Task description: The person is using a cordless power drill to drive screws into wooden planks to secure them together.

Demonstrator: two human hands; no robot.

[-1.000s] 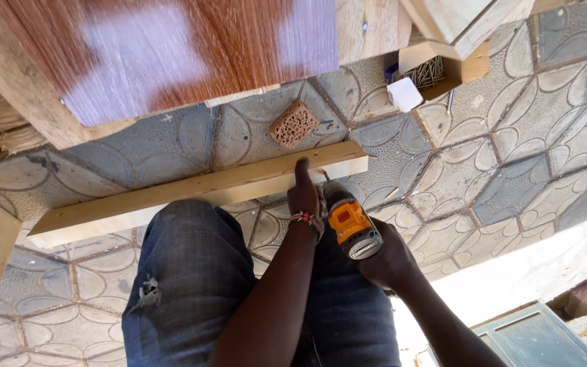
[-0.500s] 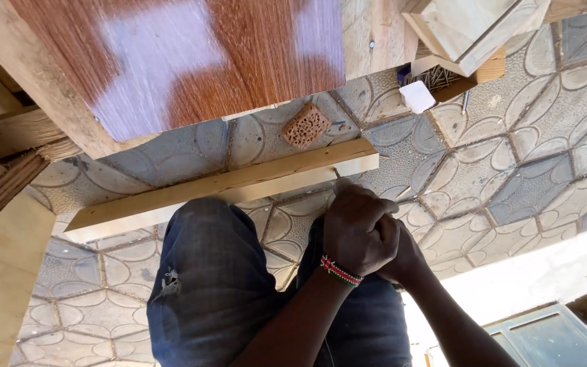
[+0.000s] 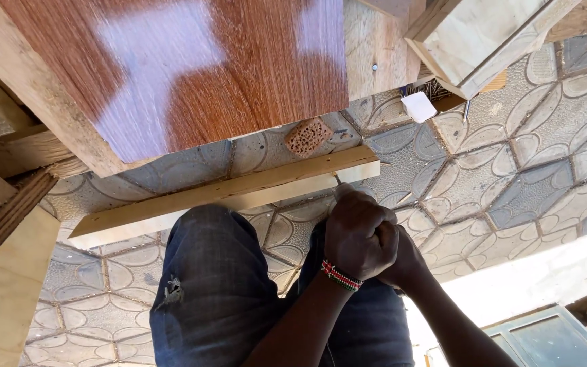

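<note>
My left hand [image 3: 358, 231], with a beaded bracelet at the wrist, is closed in a fist just below the right end of a long pale wooden plank [image 3: 225, 194]. A thin dark tip [image 3: 336, 179] sticks out of the fist and touches the plank's lower edge. Tucked behind and under the left hand is my right hand [image 3: 405, 261], its fingers hidden. What it holds cannot be seen. The plank lies across my knees, which are in dark jeans [image 3: 205, 285].
A brown veneered board [image 3: 191, 75] with pale patches fills the upper left. A small perforated reddish block [image 3: 308, 136] lies on the patterned paving. At the upper right are a white scrap [image 3: 418, 107] and a light wooden box [image 3: 484, 41]. Timber pieces [image 3: 1, 224] stand at left.
The orange tape measure seen in my right hand a second ago is out of sight. My left hand has closed into a fist over the right hand by the plank.
</note>
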